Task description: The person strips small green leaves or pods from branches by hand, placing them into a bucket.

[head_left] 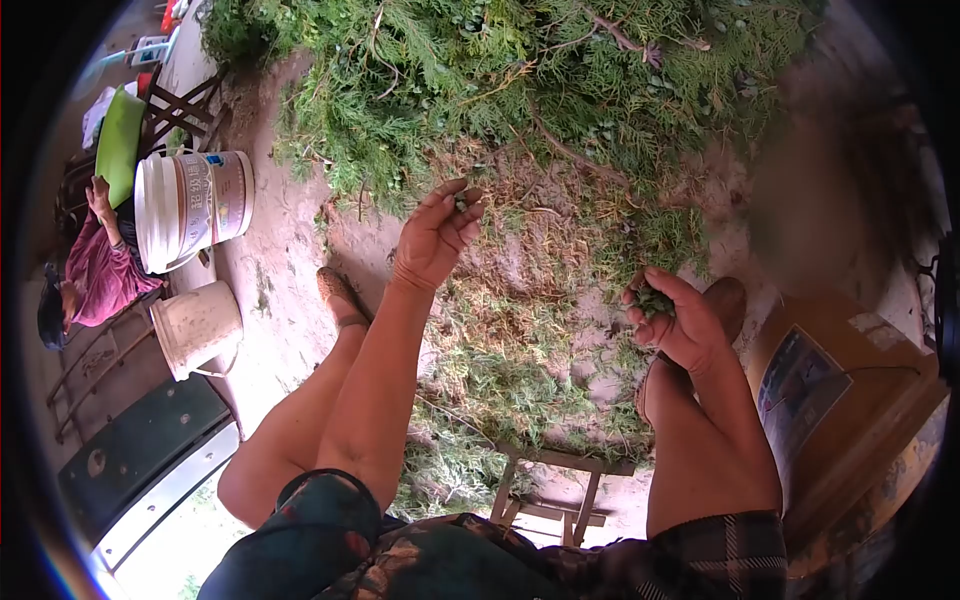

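Observation:
My left hand [440, 235] is raised over the littered ground, its fingers curled round a small green piece [461, 203]. Lower and to the right, my right hand [675, 318] is closed on a small bunch of green cones [652, 300], which shows between thumb and fingers. A large heap of green conifer branches [480, 80] fills the top of the view, just beyond both hands. Beneath and between the hands lie loose brown and green sprigs [530, 290]. Neither hand touches the heap.
At the left stand a white bucket [200, 205] and a smaller pail [198, 325], with a seated person in a pink top [105, 265] beside them. A wooden stool [570, 458] is below. A brown box [840, 370] stands at the right.

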The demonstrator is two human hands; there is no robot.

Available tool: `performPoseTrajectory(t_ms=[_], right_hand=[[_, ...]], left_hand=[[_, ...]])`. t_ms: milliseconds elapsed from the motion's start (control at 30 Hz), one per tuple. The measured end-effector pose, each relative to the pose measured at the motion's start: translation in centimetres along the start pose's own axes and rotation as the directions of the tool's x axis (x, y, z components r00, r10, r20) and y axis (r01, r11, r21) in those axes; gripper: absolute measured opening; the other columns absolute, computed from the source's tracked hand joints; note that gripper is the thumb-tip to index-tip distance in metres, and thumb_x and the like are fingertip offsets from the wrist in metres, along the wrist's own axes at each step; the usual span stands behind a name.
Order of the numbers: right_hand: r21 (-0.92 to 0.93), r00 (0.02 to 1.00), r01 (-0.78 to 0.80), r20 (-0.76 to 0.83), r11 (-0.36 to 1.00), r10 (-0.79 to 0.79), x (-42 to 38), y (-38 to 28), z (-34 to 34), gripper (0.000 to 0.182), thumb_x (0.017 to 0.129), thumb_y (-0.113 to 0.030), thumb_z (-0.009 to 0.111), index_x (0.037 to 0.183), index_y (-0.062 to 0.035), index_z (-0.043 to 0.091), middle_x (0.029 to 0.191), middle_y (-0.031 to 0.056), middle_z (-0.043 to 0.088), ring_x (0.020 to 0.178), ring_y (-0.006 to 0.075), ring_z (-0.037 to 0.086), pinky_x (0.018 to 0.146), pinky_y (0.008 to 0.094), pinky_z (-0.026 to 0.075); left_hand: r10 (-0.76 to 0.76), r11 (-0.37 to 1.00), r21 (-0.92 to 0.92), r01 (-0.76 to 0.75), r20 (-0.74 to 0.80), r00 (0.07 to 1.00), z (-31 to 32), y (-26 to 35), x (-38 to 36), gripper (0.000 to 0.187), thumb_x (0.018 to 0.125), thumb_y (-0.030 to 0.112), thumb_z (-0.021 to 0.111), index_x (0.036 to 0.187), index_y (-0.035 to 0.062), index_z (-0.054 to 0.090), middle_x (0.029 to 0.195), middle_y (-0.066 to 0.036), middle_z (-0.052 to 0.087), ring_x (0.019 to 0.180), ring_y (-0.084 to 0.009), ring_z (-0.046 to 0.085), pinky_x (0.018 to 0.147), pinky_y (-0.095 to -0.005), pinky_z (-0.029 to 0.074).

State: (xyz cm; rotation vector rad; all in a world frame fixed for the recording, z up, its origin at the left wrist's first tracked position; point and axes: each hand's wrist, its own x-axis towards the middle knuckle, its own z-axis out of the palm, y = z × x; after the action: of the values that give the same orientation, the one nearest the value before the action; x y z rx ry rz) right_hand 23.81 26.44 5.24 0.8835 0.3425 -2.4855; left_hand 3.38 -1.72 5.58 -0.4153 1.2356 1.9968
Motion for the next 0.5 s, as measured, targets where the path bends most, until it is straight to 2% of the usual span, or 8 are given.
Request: performPoseTrajectory(t_ms=[167,233,300,333,367,400,433,500], right_hand=[[0.056,1.000,-0.005,-0.020,0.998,0.006,0.4,0.2,1.2,0.025,0.091,-0.027,0.051,0.096,-0.0033,0.055,0.092,0.0142,0.059,0.076,0.0231,0.059,0.060,0.0423,0.055],[0.089,1.000,0.001,-0.005,0.996,-0.001,0.2,0.2,1.5,0.027,0.091,-0.029,0.051,0.097,-0.0028,0.056,0.092,0.0137,0.061,0.078,0.0242,0.061,0.065,0.0457,0.056],[0.122,1.000,-0.024,0.001,0.992,0.024,0.0,0.1,2.1,0.027,0.092,-0.029,0.050,0.097,-0.0030,0.056,0.094,0.0145,0.061,0.083,0.0265,0.061,0.069,0.0490,0.054],[0.121,1.000,-0.024,0.006,0.992,0.024,0.1,0.1,2.2,0.027,0.092,-0.029,0.050,0.097,-0.0030,0.056,0.094,0.0145,0.061,0.083,0.0265,0.061,0.069,0.0490,0.054],[0.154,0.999,-0.011,-0.041,0.988,0.018,0.0,0.1,1.9,0.027,0.092,-0.028,0.048,0.097,-0.0030,0.055,0.094,0.0156,0.059,0.079,0.0257,0.059,0.063,0.0458,0.055],[0.184,0.996,0.008,-0.089,0.983,0.009,-0.1,-0.2,1.5,0.026,0.093,-0.028,0.046,0.098,-0.0031,0.055,0.093,0.0167,0.057,0.076,0.0250,0.058,0.058,0.0426,0.056],[0.181,0.996,0.011,-0.088,0.983,0.005,0.0,-0.3,0.9,0.026,0.093,-0.028,0.046,0.098,-0.0031,0.055,0.093,0.0167,0.057,0.076,0.0250,0.058,0.058,0.0426,0.056],[0.240,0.994,-0.037,0.111,0.970,0.010,0.3,0.2,-0.2,0.025,0.093,-0.027,0.047,0.096,-0.0030,0.055,0.092,0.0167,0.057,0.074,0.0248,0.058,0.054,0.0412,0.056]], left_hand=[[-0.041,0.999,0.022,0.038,0.164,0.986,7.4,-1.4,-2.3,0.028,0.093,0.013,0.046,0.117,-0.0005,0.047,0.108,-0.015,0.058,0.092,-0.0202,0.061,0.073,-0.0291,0.053],[-0.167,0.815,0.579,0.020,0.203,0.965,12.3,-2.4,-4.4,0.028,0.092,0.016,0.049,0.116,0.0008,0.050,0.110,-0.013,0.058,0.091,-0.0186,0.061,0.073,-0.0284,0.053],[-0.219,0.757,0.653,-0.029,0.295,0.930,13.3,-3.7,-4.8,0.027,0.090,0.017,0.054,0.113,0.0020,0.054,0.108,-0.010,0.060,0.085,-0.0154,0.061,0.070,-0.0272,0.053],[-0.152,0.609,0.793,0.009,0.106,0.983,12.9,-3.4,-4.2,0.025,0.088,0.015,0.058,0.109,0.0013,0.058,0.101,-0.008,0.062,0.077,-0.0126,0.061,0.064,-0.0258,0.053],[0.048,0.524,0.849,-0.067,0.050,0.998,10.8,-3.3,-2.6,0.025,0.088,0.019,0.057,0.108,0.0039,0.061,0.085,-0.011,0.066,0.067,-0.0139,0.063,0.061,-0.0287,0.052],[0.206,0.434,0.900,-0.036,-0.060,0.977,9.4,-2.5,-1.3,0.023,0.089,0.017,0.055,0.106,0.0041,0.062,0.084,-0.010,0.067,0.066,-0.0132,0.063,0.059,-0.0281,0.052],[0.353,0.337,0.941,-0.024,-0.103,0.930,6.8,-2.0,0.6,0.019,0.086,0.013,0.055,0.100,0.0031,0.064,0.082,-0.012,0.067,0.067,-0.0166,0.064,0.058,-0.0310,0.051],[0.599,0.083,0.995,-0.050,-0.010,0.801,4.5,-0.8,3.4,0.017,0.080,0.010,0.057,0.091,0.0007,0.066,0.081,-0.019,0.066,0.068,-0.0305,0.064,0.065,-0.0388,0.049]])
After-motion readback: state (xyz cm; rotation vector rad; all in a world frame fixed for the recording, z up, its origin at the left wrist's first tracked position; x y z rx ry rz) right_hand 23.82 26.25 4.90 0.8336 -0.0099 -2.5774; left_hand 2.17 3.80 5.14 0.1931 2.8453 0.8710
